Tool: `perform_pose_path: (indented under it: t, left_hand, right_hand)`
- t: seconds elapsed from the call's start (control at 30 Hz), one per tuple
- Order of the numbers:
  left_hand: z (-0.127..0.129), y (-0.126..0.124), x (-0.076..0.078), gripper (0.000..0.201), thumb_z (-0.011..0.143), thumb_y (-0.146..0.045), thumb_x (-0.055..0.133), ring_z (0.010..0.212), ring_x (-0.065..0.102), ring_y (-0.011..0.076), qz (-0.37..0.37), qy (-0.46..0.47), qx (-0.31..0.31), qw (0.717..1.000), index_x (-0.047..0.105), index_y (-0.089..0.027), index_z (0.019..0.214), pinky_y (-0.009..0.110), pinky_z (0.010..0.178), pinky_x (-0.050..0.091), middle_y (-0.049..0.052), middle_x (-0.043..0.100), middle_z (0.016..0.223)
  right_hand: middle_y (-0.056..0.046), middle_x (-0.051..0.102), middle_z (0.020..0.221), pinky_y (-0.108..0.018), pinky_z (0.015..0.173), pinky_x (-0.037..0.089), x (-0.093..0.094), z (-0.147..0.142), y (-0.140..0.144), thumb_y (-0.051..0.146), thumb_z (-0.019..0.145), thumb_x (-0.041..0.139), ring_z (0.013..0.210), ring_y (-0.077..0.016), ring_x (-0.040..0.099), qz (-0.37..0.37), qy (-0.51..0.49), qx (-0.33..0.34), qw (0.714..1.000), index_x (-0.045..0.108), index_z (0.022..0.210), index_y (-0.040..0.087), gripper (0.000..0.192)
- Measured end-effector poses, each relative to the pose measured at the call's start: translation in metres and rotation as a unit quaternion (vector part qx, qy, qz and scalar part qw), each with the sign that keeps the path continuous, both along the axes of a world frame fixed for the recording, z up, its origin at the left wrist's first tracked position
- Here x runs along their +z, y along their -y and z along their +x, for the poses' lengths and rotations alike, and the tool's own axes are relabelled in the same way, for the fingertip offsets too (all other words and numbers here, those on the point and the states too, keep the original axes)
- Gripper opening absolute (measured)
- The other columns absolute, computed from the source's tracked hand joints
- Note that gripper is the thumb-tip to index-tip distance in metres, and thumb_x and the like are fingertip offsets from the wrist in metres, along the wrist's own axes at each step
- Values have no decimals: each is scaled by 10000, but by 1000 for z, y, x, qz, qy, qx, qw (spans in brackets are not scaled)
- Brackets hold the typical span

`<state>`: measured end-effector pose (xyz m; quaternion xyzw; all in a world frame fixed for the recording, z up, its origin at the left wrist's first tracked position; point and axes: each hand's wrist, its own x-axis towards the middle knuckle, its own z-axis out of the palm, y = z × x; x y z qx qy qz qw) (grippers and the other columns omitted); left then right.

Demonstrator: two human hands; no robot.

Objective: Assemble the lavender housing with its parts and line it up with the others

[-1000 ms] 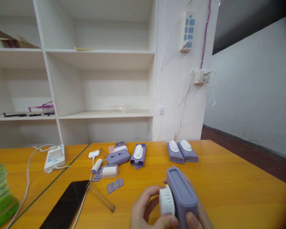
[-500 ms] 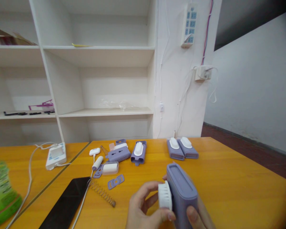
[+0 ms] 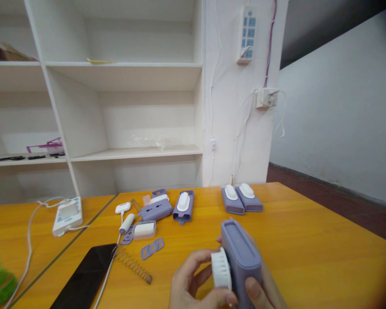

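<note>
My right hand [image 3: 257,289] is wrapped round a purple plastic case [image 3: 242,253], held upright above the table's front. Against the case's left face sits a white ribbed oval part [image 3: 221,269], pinched at its edge between the thumb and fingers of my left hand [image 3: 193,281]. Whether that part is fixed to the case cannot be told. Two similar purple cases [image 3: 233,205] with white oval parts on top lie farther back. Another purple case [image 3: 183,208] with a white oval part lies left of them, showing an open end.
On the table's left are a coil spring [image 3: 133,264], purple flat plates [image 3: 152,248], a perforated purple shell [image 3: 156,210], a small clear box [image 3: 144,230], a black phone [image 3: 85,277] with a white cable, a power strip [image 3: 68,216] and a green container [image 3: 0,274]. White shelves [image 3: 138,152] stand behind.
The view has shifted slightly, so the table and shelves sit a little farther left. Both hands keep the same hold on the case and the white part.
</note>
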<state>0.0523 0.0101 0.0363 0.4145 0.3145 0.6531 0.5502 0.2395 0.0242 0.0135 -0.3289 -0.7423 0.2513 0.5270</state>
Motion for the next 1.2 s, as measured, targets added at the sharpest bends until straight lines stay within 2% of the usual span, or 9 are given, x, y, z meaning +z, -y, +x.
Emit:
perform_pose_path:
  t: [0.13, 0.37, 0.43, 0.5, 0.6, 0.7, 0.87, 1.0, 1.2]
  left_hand:
    - [1, 0, 0, 526, 427, -252, 1042, 911, 801, 285, 4, -7, 14, 1000, 815, -181, 896, 337, 862, 648, 83, 838, 955]
    - [-2, -3, -8, 570, 434, -347, 1054, 960, 788, 298, 14, -36, 13, 999, 800, -179, 915, 370, 904, 645, 100, 827, 997]
    - [-4, -4, -12, 635, 433, -371, 1058, 978, 780, 281, 32, -48, 12, 998, 808, -214, 996, 347, 907, 641, 85, 820, 1027]
    - [-6, -5, -13, 727, 480, -395, 1047, 1028, 764, 253, 69, -75, 21, 995, 786, -298, 1152, 302, 904, 634, 55, 804, 1090]
    - [-9, -4, -12, 676, 714, -479, 925, 1164, 711, 239, 183, -176, 37, 967, 682, -410, 1341, 288, 954, 613, 41, 744, 1238]
    - [-14, -1, -9, 554, 891, -472, 768, 1248, 670, 250, 287, -272, 44, 917, 612, -404, 1419, 325, 1050, 566, 64, 682, 1333]
    - [-19, 1, -6, 589, 954, -443, 695, 1360, 609, 264, 326, -351, 60, 876, 507, -368, 1507, 341, 1153, 473, 98, 622, 1450]
    - [-16, -3, -10, 601, 963, -433, 688, 1342, 622, 262, 350, -357, 58, 864, 490, -349, 1525, 322, 1127, 482, 116, 626, 1439]
    - [-9, -4, -13, 506, 980, -375, 668, 1208, 693, 238, 354, -310, 77, 879, 555, -341, 1472, 283, 1040, 524, 106, 692, 1272]
  right_hand:
    - [-76, 453, 1648, -378, 1149, 495, 15, -6, 5, 543, 1012, 534, 1463, -307, 496, 23, 12, -2, 1000, 325, 1637, 264, 716]
    - [-85, 481, 1631, -393, 1145, 503, 21, -10, 8, 568, 1010, 512, 1449, -326, 512, 42, 18, -16, 999, 328, 1637, 261, 723]
    - [-89, 487, 1626, -399, 1138, 509, 21, -10, 7, 569, 1011, 505, 1445, -328, 517, 43, 20, -12, 999, 333, 1635, 256, 719]
    - [-92, 487, 1626, -403, 1130, 517, 22, -10, 7, 573, 1012, 500, 1438, -330, 526, 46, 20, -7, 999, 343, 1630, 255, 713]
    - [-103, 497, 1618, -424, 1121, 526, 23, -10, 7, 585, 1011, 486, 1426, -342, 537, 52, 7, -6, 999, 357, 1623, 263, 704]
    - [-108, 532, 1589, -459, 1096, 551, 24, -10, 7, 574, 991, 530, 1400, -364, 557, 48, 1, -9, 999, 392, 1608, 298, 690]
    - [-99, 560, 1564, -514, 1071, 567, 28, -7, 11, 546, 958, 587, 1375, -396, 569, 48, -4, -23, 999, 417, 1592, 363, 681]
    - [-115, 612, 1515, -497, 1053, 580, 23, -6, 11, 569, 951, 593, 1354, -390, 597, 34, -13, -10, 999, 434, 1583, 354, 686]
    - [-134, 630, 1495, -425, 1057, 576, 11, -9, 6, 625, 990, 480, 1357, -355, 609, 5, -29, 2, 1000, 389, 1611, 285, 714]
